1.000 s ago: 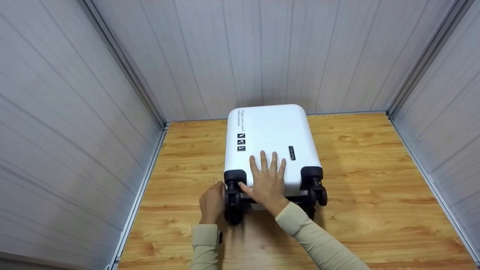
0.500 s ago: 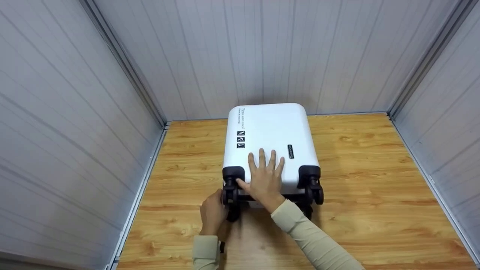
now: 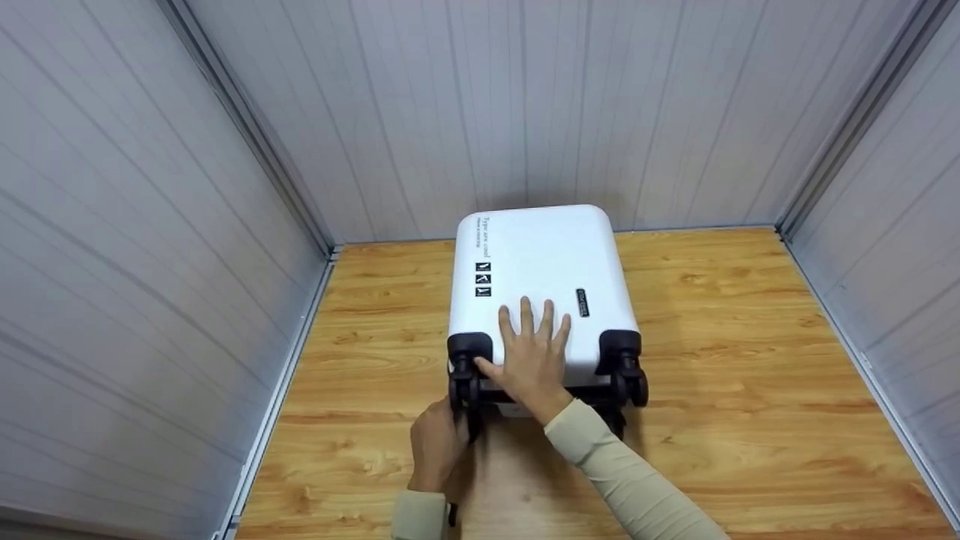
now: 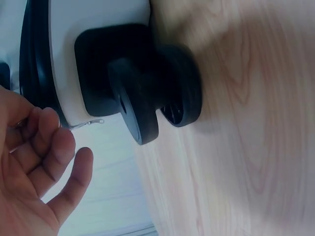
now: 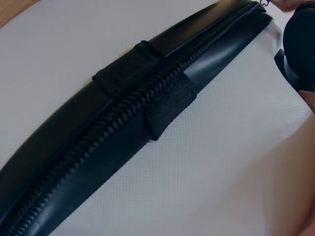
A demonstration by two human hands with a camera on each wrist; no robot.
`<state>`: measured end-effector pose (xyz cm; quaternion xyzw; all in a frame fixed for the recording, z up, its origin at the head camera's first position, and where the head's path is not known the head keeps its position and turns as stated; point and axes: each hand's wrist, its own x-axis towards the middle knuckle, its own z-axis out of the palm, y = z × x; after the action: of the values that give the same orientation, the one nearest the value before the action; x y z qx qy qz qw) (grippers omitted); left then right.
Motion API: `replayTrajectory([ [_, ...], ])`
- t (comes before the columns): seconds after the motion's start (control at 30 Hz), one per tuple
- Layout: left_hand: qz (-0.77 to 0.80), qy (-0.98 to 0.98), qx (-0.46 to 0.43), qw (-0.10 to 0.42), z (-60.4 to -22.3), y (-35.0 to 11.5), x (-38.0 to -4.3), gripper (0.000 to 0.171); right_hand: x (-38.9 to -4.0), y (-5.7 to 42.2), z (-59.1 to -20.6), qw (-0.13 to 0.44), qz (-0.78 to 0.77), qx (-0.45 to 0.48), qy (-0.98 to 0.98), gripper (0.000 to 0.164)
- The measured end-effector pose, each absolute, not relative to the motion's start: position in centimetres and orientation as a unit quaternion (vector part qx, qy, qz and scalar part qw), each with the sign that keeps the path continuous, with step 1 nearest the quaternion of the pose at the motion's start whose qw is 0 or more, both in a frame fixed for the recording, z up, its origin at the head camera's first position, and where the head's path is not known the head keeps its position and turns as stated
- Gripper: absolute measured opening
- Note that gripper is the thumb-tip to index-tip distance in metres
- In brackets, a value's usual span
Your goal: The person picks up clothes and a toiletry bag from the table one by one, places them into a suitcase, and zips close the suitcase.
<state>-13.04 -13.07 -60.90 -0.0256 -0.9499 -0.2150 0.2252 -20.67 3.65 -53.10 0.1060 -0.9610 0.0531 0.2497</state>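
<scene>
A white hard-shell suitcase point(image 3: 540, 255) with black wheels lies flat on the floor. My right hand point(image 3: 534, 367) presses on its lid with straight, spread fingers, near the wheel end. At the near left corner my left hand point(image 3: 436, 442) is partly behind the wheel point(image 3: 465, 382). In the left wrist view the curled fingers of that hand point(image 4: 39, 157) pinch a zipper pull at the black seam, mostly hidden by the fingers. A small silver zipper tab point(image 4: 94, 122) shows past the fingertips. The black zipper point(image 5: 133, 105) runs along the wheel end in the right wrist view.
Wood-look floor point(image 3: 750, 375) surrounds the suitcase. Pale panelled walls point(image 3: 525, 105) stand behind and on both sides, with metal strips along their lower edges. A second wheel point(image 3: 628, 382) juts out at the suitcase's near right corner.
My left hand has moved toward me and slightly right, from the suitcase's left side around the near left corner. The right hand stays on the lid; the suitcase has hardly shifted.
</scene>
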Motion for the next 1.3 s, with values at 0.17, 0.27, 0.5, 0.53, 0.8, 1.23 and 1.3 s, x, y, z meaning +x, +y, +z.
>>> replayTrajectory([
  [0.17,-0.208,-0.949,-0.044,0.232,-61.3,-12.0,-12.2,0.03,-20.6,3.7,-53.2,0.248,0.056,0.106,-0.961,0.097],
  [0.27,-0.222,-0.941,-0.056,0.248,-61.7,-10.7,-11.9,0.028,-20.6,3.6,-53.2,0.251,0.052,0.104,-0.961,0.097],
  [0.5,-0.249,-0.934,-0.034,0.253,-62.1,-8.6,-12.1,0.025,-20.6,4.3,-52.4,0.18,0.075,0.123,-0.973,0.095],
  [0.53,-0.254,-0.932,-0.03,0.256,-62.1,-8.5,-12.2,0.02,-20.6,4.6,-52.1,0.162,0.094,0.135,-0.973,0.093],
  [0.8,-0.295,-0.913,0.007,0.28,-62.3,-8.6,-13.1,0.013,-21.3,12.2,-49.6,0.105,0.329,0.292,-0.892,0.026],
  [1.23,-0.264,-0.926,0.03,0.267,-61.7,-11.3,-16.2,0.022,-21.0,24.0,-52.7,0.087,0.217,0.34,-0.911,0.06],
  [1.3,-0.255,-0.93,0.027,0.265,-61.4,-11.7,-16.9,0.023,-20.8,23.8,-53.4,0.114,0.184,0.354,-0.91,0.061],
])
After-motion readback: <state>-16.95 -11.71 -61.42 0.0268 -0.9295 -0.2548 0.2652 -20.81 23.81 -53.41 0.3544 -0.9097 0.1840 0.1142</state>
